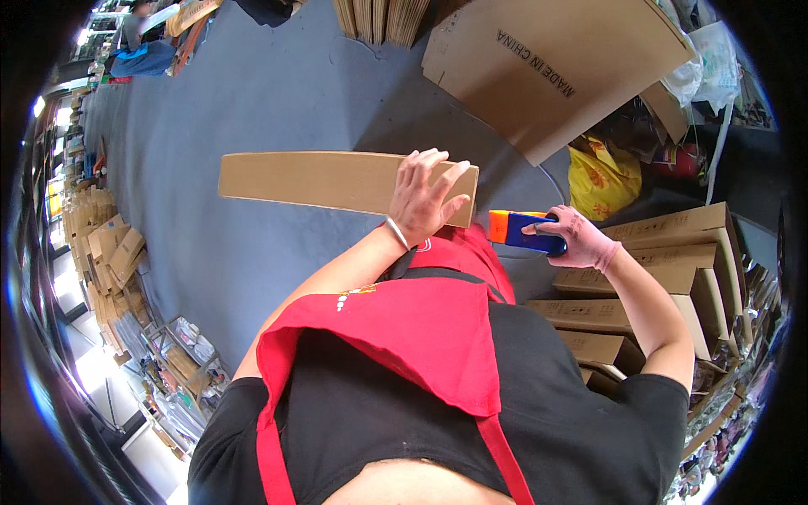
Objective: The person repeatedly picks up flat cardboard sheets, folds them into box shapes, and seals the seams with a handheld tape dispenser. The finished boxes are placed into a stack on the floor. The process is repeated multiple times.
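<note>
A long, narrow brown cardboard box [311, 178] stretches leftward in front of me. My left hand [425, 195] lies across its right end, fingers spread, the fingertips near its far edge; the underside of the box is hidden. To the right of that end, my right hand [579, 240] is closed round a blue and orange hand-held tape dispenser [526, 231]. The dispenser's orange end points left, a small gap away from the box. The right hand seems to wear a thin pinkish glove. A red apron [387, 337] hangs from my chest, close below the left hand.
A large cardboard carton [555, 67] stands ahead on the right, with a yellow plastic bag [602, 177] beside it. Several folded cartons [673, 261] are stacked near my right arm. Flat cardboard bundles [383, 18] stand at the far edge; piled cartons [105, 252] lie far left on the grey floor.
</note>
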`<act>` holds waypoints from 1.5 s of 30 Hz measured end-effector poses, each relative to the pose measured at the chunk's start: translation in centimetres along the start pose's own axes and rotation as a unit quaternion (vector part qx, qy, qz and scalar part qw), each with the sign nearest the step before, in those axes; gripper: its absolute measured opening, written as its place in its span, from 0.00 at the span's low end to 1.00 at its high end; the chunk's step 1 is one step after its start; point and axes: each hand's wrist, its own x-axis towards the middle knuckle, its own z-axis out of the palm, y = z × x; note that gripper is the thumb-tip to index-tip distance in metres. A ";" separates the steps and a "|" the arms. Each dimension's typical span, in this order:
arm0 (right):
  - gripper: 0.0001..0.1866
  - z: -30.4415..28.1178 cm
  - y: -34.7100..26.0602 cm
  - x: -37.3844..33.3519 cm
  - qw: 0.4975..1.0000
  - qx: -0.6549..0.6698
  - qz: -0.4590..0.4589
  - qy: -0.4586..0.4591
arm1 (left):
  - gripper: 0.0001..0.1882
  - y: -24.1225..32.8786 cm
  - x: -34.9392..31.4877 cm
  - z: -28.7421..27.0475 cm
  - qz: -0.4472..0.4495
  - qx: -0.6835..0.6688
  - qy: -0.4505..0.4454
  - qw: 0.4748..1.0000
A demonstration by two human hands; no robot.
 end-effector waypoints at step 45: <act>0.42 -0.5 -0.9 -2.8 0.993 -0.065 0.022 0.093 | 0.37 -3.4 -1.7 1.0 -0.109 0.099 -0.143 0.979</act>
